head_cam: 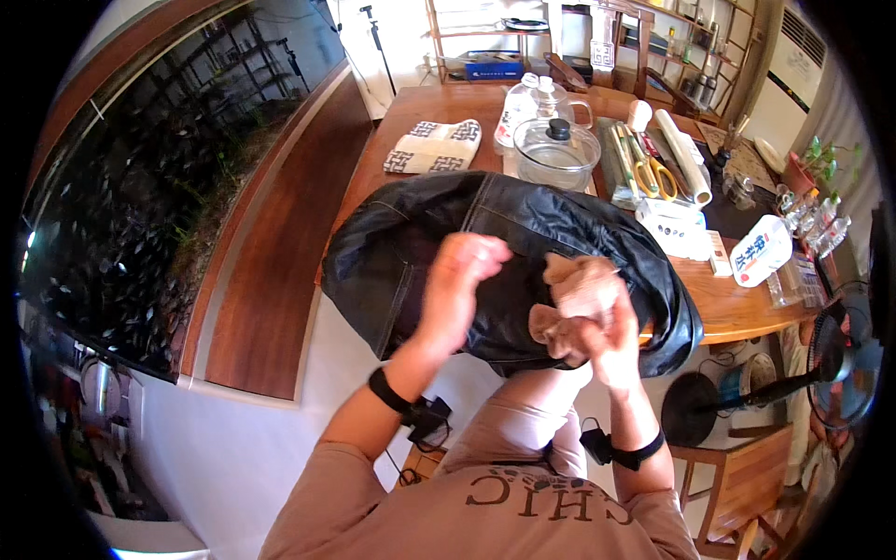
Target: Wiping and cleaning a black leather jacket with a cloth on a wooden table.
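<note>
A black leather garment (518, 210), probably a jacket, lies spread and creased over the near part of the wooden table, its edge hanging toward my legs. My left hand (458, 283) hovers above its middle, blurred, the fingers bent to the right. Nothing shows in that hand, but the blur hides how far apart its fingers are. A crumpled tan cloth (581, 287) is gripped in my right hand (617, 343), over the right part of the leather. Whether the cloth touches the leather I cannot tell.
Behind the leather stand a lidded glass pot (556, 157) and a folded patterned cloth (435, 147). Yellow-handled scissors (654, 178) lie among tools at the right. An aquarium (161, 189) runs along the left. A floor fan (829, 367) stands at right.
</note>
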{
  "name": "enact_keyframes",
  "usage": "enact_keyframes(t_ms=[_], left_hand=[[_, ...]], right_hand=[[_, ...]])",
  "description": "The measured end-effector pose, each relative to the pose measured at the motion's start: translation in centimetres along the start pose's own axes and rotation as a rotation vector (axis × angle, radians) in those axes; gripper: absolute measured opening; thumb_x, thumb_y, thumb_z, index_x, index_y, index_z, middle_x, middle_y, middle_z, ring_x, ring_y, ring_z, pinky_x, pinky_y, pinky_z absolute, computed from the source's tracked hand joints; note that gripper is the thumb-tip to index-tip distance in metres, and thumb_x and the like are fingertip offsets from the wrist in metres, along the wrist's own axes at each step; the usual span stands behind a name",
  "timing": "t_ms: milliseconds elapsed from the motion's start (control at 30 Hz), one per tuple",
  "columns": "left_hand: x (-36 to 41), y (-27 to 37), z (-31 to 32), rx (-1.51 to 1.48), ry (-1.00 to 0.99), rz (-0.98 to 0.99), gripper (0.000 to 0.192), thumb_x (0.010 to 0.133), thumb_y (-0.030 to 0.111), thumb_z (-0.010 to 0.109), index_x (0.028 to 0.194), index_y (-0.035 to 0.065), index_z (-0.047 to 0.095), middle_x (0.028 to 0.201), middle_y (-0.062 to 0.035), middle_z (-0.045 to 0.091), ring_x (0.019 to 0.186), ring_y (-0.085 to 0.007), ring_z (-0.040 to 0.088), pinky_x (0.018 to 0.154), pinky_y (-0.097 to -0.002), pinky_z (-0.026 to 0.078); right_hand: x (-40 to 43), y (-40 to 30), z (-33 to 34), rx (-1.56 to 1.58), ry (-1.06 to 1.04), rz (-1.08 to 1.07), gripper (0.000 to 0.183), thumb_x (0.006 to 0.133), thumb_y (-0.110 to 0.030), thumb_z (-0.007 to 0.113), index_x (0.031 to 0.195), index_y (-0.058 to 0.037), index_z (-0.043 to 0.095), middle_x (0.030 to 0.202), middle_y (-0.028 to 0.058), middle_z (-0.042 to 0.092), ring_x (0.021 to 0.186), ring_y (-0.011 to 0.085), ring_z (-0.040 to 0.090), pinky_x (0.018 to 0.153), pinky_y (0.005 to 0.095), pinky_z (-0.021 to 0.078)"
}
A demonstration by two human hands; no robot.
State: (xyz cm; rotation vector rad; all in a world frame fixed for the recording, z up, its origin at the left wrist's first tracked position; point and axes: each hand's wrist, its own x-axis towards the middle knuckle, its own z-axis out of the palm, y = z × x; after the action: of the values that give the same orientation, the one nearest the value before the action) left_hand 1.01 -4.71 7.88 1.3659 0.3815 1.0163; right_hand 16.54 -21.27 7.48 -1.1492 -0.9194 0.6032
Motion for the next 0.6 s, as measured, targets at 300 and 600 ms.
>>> enact_keyframes(t_ms=[300,600], left_hand=[[2.5,-3.5,-4.4,0.551,0.036,-0.202,0.037,0.092,0.016,0.068,0.124,-0.0001,0.057,0.101,-0.0118,0.068,0.094,-0.0195,0.064,0.087,-0.0332,0.049],[-1.8,-3.4,-0.2,0.228,-0.447,-0.152,0.021,0.093,0.025,0.069,0.096,0.0041,0.069,0.077,-0.0047,0.066,0.064,-0.0157,0.061,0.065,-0.0319,0.051]], right_hand=[[-2.5,1.6,-6.6,-0.013,0.207,0.046,0.055,0.085,-0.012,0.057,0.136,0.0052,0.046,0.125,0.0112,0.057,0.118,0.0193,0.053,0.107,0.0335,0.0375],[-1.7,5.2,-6.1,-0.021,0.155,0.166,0.070,0.089,-0.018,0.054,0.150,0.0045,0.028,0.138,0.0156,0.050,0.130,0.0246,0.046,0.114,0.0355,0.0294]])
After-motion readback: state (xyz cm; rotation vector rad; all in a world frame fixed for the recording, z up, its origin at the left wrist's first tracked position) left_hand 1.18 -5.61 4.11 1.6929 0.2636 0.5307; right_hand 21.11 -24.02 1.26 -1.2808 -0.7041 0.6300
